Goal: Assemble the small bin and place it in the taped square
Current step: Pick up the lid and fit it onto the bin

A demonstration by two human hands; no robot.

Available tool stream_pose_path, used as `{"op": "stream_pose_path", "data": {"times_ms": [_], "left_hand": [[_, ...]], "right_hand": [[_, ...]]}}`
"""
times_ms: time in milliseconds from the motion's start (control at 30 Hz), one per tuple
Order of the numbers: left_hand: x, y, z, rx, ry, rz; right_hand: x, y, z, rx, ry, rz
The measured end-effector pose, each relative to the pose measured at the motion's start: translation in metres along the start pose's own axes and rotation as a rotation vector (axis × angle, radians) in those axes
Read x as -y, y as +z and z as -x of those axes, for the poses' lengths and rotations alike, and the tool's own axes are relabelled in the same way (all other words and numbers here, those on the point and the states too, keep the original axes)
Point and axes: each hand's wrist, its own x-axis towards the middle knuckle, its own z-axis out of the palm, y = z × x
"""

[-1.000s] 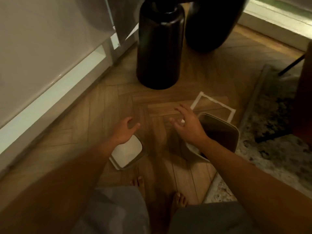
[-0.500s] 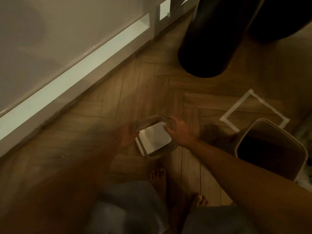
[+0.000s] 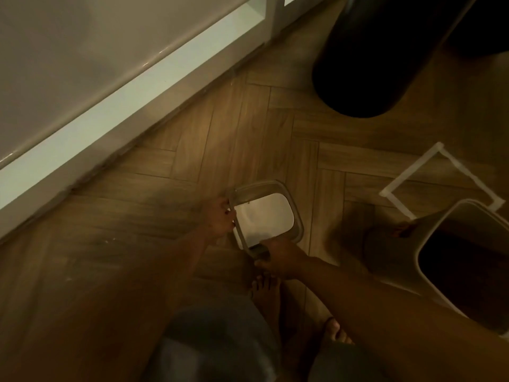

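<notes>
Grey unmarked bin lid (image 3: 296,216) gripped by left hand (image 3: 220,220) and right hand (image 3: 278,257).

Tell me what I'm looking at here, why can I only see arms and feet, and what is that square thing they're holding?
The camera sits on the person's head and looks down, so you see what they see: their own arms, bare feet and the wooden floor. There is no machine here, only a person's two hands.

The left hand and the right hand each grip an edge of the bin lid, a square frame with a white flap in the middle. Whether it is lifted off the floor I cannot tell.

To the right stands the small bin, open on top and dark inside. Just behind it is the taped square, white tape stuck to the floor, where the bin should end up. The bin hides one corner of it.

At the back stands a big dark round container, beside a white cabinet.
</notes>
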Motion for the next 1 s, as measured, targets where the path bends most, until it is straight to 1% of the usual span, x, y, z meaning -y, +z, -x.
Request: {"op": "stream_pose_path", "data": {"times_ms": [133, 233, 300, 500, 567, 633, 700, 833, 933, 1000], "left_hand": [[-0.01, 0.001, -0.002, 0.032, -0.055, 0.05], [-0.025, -0.001, -0.003, 0.095, -0.103, 0.117], [-0.039, -0.004, -0.005, 0.093, -0.097, 0.143], [-0.086, -0.009, -0.003, 0.034, -0.141, 0.155], [-0.102, -0.01, -0.001, 0.064, -0.152, 0.166], [-0.118, -0.011, 0.001, 0.055, -0.163, 0.149], [-0.135, -0.009, 0.004, 0.027, -0.12, 0.116], [-0.174, -0.01, 0.012, 0.036, -0.068, 0.094], [-0.2, -0.01, 0.022, -0.002, 0.028, -0.014], [-0.213, -0.007, 0.031, -0.012, 0.123, -0.079]], "right_hand": [[-0.006, -0.002, 0.006, 0.015, -0.035, 0.044], [-0.008, -0.011, 0.011, -0.002, -0.045, 0.012], [-0.007, -0.019, 0.016, -0.013, -0.045, 0.023], [-0.005, -0.048, 0.04, -0.158, -0.073, 0.049], [-0.007, -0.06, 0.051, -0.201, -0.077, 0.024], [-0.009, -0.074, 0.063, -0.248, -0.088, -0.014], [-0.01, -0.089, 0.079, -0.303, -0.105, -0.05], [-0.007, -0.123, 0.116, -0.434, -0.128, -0.187], [-0.005, -0.149, 0.147, -0.575, -0.124, -0.329], [-0.003, -0.165, 0.167, -0.63, -0.1, -0.442]]}}
